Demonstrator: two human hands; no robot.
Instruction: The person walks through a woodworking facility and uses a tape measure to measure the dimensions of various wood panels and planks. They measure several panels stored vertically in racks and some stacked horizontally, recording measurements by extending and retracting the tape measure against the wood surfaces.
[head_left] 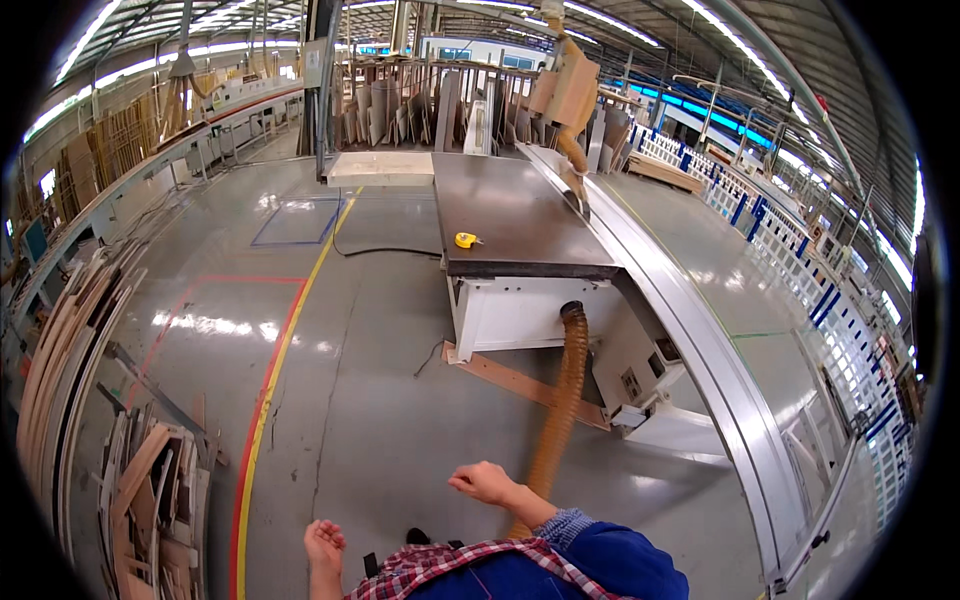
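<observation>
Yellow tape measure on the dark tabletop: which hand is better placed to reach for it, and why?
Probably the right hand: it is farther forward and nearly in line with the tape measure, while the left hand is farther back and more to the left.

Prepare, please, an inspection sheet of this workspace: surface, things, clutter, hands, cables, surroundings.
Surface: dark brown rectangular machine table, flat.
Job's things: tan ribbed hose joined to the white machine base; small yellow tape measure on the table.
Clutter: loose wooden offcuts heaped at lower left.
Hands: left hand and right hand apart, both curled; nothing seen held.
Cables: thin black cable on the grey floor, left of the table.
Surroundings: upright flat panels stored behind the table.
</observation>
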